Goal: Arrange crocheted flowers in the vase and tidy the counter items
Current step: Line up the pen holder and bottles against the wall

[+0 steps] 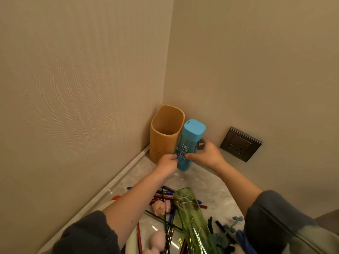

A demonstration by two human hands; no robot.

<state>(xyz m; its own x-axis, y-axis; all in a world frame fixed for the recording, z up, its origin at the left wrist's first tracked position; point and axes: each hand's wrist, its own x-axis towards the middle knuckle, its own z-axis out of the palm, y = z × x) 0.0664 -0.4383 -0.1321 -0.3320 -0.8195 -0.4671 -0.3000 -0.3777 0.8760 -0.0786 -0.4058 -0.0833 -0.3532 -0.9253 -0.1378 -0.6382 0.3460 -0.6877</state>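
Tightly cornered, tilted bottle [187, 143] beside wooden holder [162, 132].

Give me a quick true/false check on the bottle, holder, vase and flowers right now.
1. The left hand and right hand both hold the blue bottle. True.
2. The bottle's cap is off. False: it is on.
3. The bamboo holder stands in the corner beside the bottle. True.
4. The pens stand in the holder. False: they lie on the counter; what shows of the holder's inside is bare.
5. The pink crocheted flowers sit in the green vase. False: they lie on the counter beside it.
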